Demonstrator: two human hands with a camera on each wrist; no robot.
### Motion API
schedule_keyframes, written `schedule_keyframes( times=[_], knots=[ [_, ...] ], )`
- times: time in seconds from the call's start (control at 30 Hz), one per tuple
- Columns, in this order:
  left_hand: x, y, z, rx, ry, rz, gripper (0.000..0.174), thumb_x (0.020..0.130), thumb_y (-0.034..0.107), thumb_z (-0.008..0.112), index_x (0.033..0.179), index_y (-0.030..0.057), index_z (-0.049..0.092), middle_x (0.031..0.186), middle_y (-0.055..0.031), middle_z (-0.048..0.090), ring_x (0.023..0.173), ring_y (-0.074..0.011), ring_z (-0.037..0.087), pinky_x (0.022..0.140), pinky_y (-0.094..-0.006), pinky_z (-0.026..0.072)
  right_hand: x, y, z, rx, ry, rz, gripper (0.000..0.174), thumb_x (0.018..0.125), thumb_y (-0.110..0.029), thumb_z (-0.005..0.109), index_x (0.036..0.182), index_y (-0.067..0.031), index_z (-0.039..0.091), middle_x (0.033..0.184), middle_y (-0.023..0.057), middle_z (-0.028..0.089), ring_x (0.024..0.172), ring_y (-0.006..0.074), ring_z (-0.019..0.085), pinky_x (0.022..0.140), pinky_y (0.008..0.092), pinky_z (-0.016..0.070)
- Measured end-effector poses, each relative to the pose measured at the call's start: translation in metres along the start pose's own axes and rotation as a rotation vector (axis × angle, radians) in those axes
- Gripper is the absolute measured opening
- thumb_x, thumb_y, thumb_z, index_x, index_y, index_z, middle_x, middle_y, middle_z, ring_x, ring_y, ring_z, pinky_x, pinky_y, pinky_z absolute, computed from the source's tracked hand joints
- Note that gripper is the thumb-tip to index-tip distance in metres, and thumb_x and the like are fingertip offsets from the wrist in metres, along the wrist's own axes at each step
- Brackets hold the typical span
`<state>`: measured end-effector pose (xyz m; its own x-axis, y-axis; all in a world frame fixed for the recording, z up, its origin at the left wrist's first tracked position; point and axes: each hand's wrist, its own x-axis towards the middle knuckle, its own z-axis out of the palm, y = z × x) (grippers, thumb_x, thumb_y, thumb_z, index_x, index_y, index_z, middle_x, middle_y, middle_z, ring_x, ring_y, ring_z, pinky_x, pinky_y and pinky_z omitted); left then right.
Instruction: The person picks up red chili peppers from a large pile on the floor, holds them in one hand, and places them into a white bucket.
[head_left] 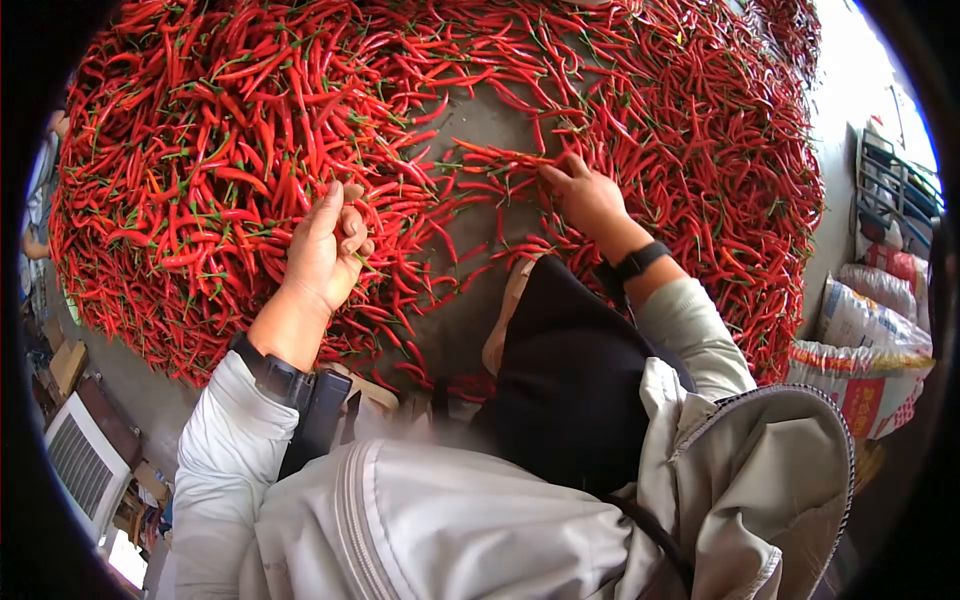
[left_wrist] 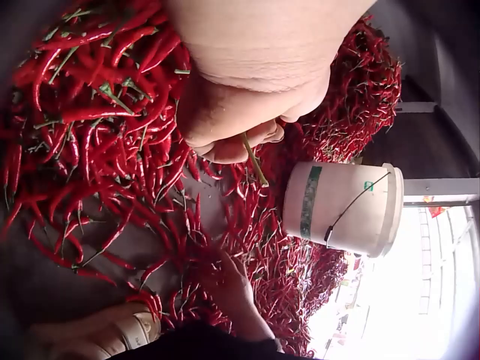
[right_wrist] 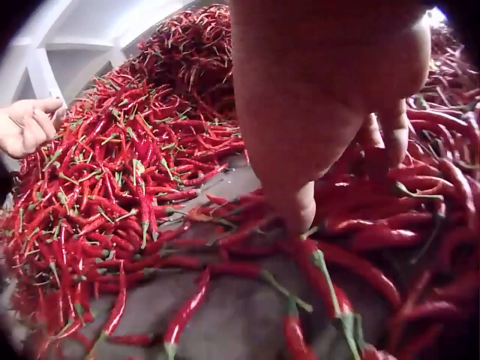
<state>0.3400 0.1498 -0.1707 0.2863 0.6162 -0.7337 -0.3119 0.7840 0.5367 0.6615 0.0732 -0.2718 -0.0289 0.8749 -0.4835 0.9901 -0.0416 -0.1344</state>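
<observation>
Red chilies with green stems lie in a large heap on the left, and more spread on the right. Over the left heap is the left hand, fingers curled; a green stem sticks out from between them in the left wrist view. Whatever else that hand holds is hidden. The right hand pinches at long red-orange chilies between the heaps. In the right wrist view its thumb meets the top of a red chili, while the other fingers are partly hidden behind the palm.
A strip of grey floor separates the heaps. The person's shoe stands on it. A white bucket shows beyond the chilies in the left wrist view. Filled sacks lie at the right, with a louvred panel at lower left.
</observation>
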Motion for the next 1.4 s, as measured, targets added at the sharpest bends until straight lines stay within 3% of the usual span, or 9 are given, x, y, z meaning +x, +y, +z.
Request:
schedule_keyframes(
  times=[0.3,0.5,0.7,0.83,0.87,0.97,1.0,1.27,1.4],
  knots=[
    [0.001,-0.014,-0.003,0.026,-0.004,-0.033,0.025,0.090,0.032,0.047,0.096,0.0089,0.054,0.056,0.0052,0.042,0.046,-0.0052,0.037,0.053,-0.0239,0.0393,-0.059,-0.011,-0.025,-0.105,-0.248,0.147,0.046,0.074,-0.020,0.053,0.120,-0.0227,0.045,0.086,0.0074,0.062,0.078,0.0270,0.060,0.064,0.0394,0.0476],
    [-0.003,-0.022,-0.006,0.070,0.005,-0.029,0.024,0.090,0.031,0.047,0.095,0.0080,0.054,0.057,0.0050,0.043,0.046,-0.0052,0.038,0.053,-0.0235,0.0398,-0.007,-0.051,0.006,-0.083,0.385,-0.357,0.044,0.074,-0.020,0.052,0.117,-0.0170,0.049,0.125,0.0073,0.043,0.116,0.0273,0.040,0.090,0.0520,0.0349],
    [-0.005,-0.015,0.000,0.062,0.005,-0.016,0.025,0.090,0.030,0.047,0.096,0.0069,0.054,0.058,0.0041,0.044,0.046,-0.0058,0.039,0.052,-0.0242,0.0415,-0.039,0.001,0.017,-0.149,0.075,-0.154,0.040,0.068,-0.030,0.060,0.108,-0.0290,0.058,0.137,0.0039,0.029,0.129,0.0329,0.019,0.094,0.0669,0.0171],
    [0.002,-0.025,-0.004,0.029,-0.009,-0.015,0.024,0.087,0.029,0.053,0.094,0.0055,0.056,0.058,0.0042,0.047,0.047,-0.0055,0.039,0.053,-0.0235,0.0383,-0.060,0.002,-0.029,-0.331,-0.291,0.069,0.035,0.071,-0.035,0.059,0.105,-0.0264,0.062,0.136,0.0076,0.032,0.122,0.0344,0.033,0.097,0.0633,0.0155],
    [0.003,-0.027,-0.004,0.037,0.012,-0.030,0.023,0.088,0.029,0.051,0.093,0.0065,0.056,0.059,0.0045,0.047,0.048,-0.0054,0.040,0.053,-0.0232,0.0397,-0.058,0.003,-0.034,-0.334,-0.300,0.097,0.031,0.072,-0.035,0.057,0.100,-0.0223,0.064,0.118,0.0077,0.051,0.106,0.0315,0.050,0.096,0.0635,0.0162],
    [0.004,-0.026,-0.001,0.027,0.043,-0.047,0.019,0.087,0.026,0.053,0.090,0.0079,0.058,0.064,0.0049,0.051,0.051,-0.0048,0.043,0.056,-0.0215,0.0397,-0.029,-0.015,-0.065,-0.318,-0.290,0.016,0.023,0.073,-0.028,0.055,0.090,-0.0177,0.065,0.093,0.0053,0.062,0.092,0.0278,0.056,0.095,0.0641,0.0172],
    [0.004,-0.024,0.004,0.039,0.077,-0.045,0.017,0.086,0.025,0.054,0.090,0.0080,0.058,0.067,0.0050,0.052,0.052,-0.0043,0.044,0.057,-0.0211,0.0387,-0.016,-0.021,-0.055,-0.238,0.012,-0.085,0.014,0.074,-0.023,0.053,0.076,-0.0144,0.065,0.078,0.0039,0.063,0.089,0.0251,0.057,0.094,0.0611,0.0212],
    [0.002,-0.012,-0.002,0.010,0.028,-0.044,0.017,0.086,0.019,0.055,0.096,0.0061,0.058,0.069,0.0044,0.052,0.050,-0.0038,0.039,0.053,-0.0203,0.0340,0.092,-0.088,0.002,-0.143,0.032,-0.574,0.043,0.077,-0.020,0.052,0.119,-0.0150,0.049,0.136,0.0003,0.031,0.127,0.0230,0.026,0.097,0.0575,0.0276],
    [0.000,-0.007,-0.002,0.007,0.044,-0.044,0.016,0.086,0.019,0.055,0.096,0.0060,0.057,0.068,0.0037,0.051,0.051,-0.0045,0.040,0.053,-0.0202,0.0337,0.086,-0.079,0.011,-0.123,0.163,-0.548,0.041,0.077,-0.021,0.051,0.117,-0.0126,0.051,0.128,0.0021,0.039,0.121,0.0230,0.032,0.096,0.0594,0.0277]
  ],
)
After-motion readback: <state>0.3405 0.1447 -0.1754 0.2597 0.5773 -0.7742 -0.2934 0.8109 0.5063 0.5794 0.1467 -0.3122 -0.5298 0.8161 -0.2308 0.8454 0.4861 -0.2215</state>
